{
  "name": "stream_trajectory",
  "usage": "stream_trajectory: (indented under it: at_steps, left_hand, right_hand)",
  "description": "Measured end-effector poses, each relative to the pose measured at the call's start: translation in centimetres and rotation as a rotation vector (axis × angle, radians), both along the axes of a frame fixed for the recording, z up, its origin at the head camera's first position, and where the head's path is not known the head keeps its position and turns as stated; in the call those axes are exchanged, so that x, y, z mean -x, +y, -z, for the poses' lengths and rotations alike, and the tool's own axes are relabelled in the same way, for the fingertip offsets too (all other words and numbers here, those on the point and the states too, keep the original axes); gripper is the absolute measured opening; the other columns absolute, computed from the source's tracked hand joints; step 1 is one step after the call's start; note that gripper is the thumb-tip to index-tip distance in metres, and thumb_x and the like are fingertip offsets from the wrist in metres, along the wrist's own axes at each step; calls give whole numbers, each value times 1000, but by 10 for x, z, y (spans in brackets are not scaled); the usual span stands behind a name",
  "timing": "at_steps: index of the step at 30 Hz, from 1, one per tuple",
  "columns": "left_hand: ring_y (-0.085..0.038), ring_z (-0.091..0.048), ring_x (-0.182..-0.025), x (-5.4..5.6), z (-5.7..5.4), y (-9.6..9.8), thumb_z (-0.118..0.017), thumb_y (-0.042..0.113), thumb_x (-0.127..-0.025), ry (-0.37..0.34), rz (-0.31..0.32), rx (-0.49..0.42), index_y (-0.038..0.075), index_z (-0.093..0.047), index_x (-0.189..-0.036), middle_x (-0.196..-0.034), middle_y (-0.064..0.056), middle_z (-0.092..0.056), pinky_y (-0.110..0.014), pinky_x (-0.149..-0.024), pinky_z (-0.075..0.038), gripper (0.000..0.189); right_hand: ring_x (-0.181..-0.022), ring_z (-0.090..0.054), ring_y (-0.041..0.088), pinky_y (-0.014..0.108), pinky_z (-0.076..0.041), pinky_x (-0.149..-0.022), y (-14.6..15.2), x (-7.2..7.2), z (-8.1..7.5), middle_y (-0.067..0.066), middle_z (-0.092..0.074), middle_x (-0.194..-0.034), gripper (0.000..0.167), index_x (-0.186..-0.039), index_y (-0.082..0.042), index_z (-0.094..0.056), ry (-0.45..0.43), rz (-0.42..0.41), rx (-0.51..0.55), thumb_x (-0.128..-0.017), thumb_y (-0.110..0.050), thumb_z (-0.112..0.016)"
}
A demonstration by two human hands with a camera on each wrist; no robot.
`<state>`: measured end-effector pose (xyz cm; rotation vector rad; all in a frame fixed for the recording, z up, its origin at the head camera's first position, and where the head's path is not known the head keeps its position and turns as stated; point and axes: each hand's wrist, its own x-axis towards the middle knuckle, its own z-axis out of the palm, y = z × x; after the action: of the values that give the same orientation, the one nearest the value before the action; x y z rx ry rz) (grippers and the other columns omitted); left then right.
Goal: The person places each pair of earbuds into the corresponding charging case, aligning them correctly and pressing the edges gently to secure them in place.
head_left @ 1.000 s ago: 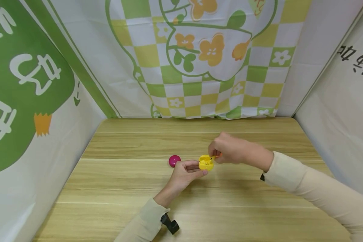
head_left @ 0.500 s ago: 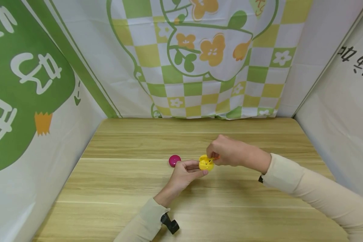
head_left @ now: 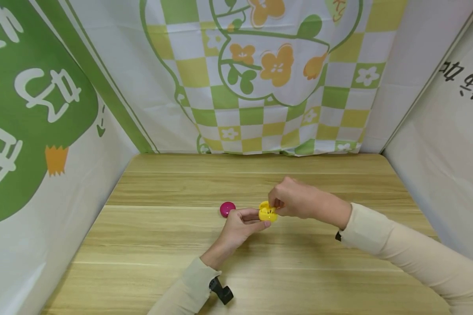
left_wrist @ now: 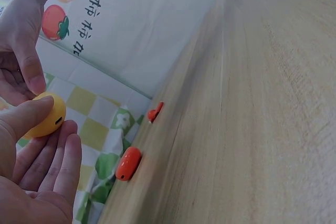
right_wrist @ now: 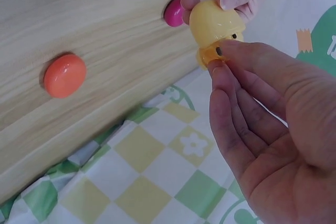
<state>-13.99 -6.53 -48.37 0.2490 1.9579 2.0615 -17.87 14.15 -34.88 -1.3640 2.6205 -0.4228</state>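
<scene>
My left hand (head_left: 242,229) holds a yellow round earbud case (head_left: 267,215), thumb on one side and fingers on the other. Its lid is up, and dark slots show inside. At the case's opening, my right hand (head_left: 299,197) pinches a small yellow earbud (right_wrist: 212,52) between thumb and fingers; how deep it sits in the case I cannot tell. On the tabletop by my left fingertips lies a closed pink case (head_left: 227,209). From the left wrist, an orange case (left_wrist: 128,163) and a loose orange earbud (left_wrist: 155,112) appear on the table; in the head view they are hidden.
Both hands are above a wooden table (head_left: 173,183). A printed checked cloth (head_left: 260,113) hangs along its back edge, and white and green cloth walls (head_left: 39,87) stand at the sides.
My right hand has shifted slightly left and down toward the case, bringing the yellow earbud to it. An orange patch beside that hand is now covered. The left hand stays put.
</scene>
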Motion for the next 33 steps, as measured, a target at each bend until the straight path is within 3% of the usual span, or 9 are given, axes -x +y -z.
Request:
stream_trajectory:
  at_steps: [10, 18, 22, 27, 30, 33]
  left_hand:
    - [-26, -77, -112, -2, -4, -2, -85, 14, -90, 1, 4, -12, 1, -74, -127, -126, -18, -77, -32, -95, -64, 41]
    - [-26, -78, -111, -1, -4, -3, -86, 15, -90, 15, 12, -22, 1, -74, -127, -125, -17, -77, -33, -95, -64, 41]
    - [-26, -78, -111, -2, -5, -3, -86, 16, -90, 16, 12, -18, 1, -74, -126, -125, -17, -77, -33, -95, -64, 41]
    - [-26, -78, -111, -2, -6, -3, -86, 15, -90, 24, 12, -14, 1, -75, -126, -125, -17, -77, -33, -95, -64, 40]
    - [-26, -77, -112, -2, -5, -3, -86, 15, -90, 35, 14, -11, 1, -75, -126, -125, -17, -77, -32, -95, -64, 40]
    - [-26, -77, -112, -1, -4, -2, -86, 15, -90, 41, 16, -12, 1, -75, -126, -125, -18, -77, -32, -95, -64, 41]
  right_hand:
    - [-73, -70, 4, 20, -61, -67, 12, 9, -7, 3, -79, -85, 10, -89, -7, -80, -86, 58, 125, -91, 1, -76]
    - [-87, -77, 10, 28, -65, -77, 30, 25, 6, 5, -82, -103, 10, -105, -9, -83, -263, 192, 200, -98, -13, -76]
    - [-96, -77, 15, 33, -64, -84, 37, 28, 19, 4, -82, -108, 18, -112, -12, -82, -424, 288, 256, -102, -23, -73]
    - [-106, -76, 25, 48, -62, -101, 40, 26, 38, 14, -78, -120, 31, -126, 0, -75, -749, 424, 412, -106, -23, -66]
    - [-111, -75, 25, 52, -56, -109, 40, 26, 51, 18, -74, -129, 38, -133, 7, -68, -902, 451, 499, -107, -20, -63]
    - [-110, -74, 20, 46, -57, -110, 39, 26, 62, 14, -75, -127, 40, -136, 12, -62, -1005, 454, 561, -108, -17, -60]
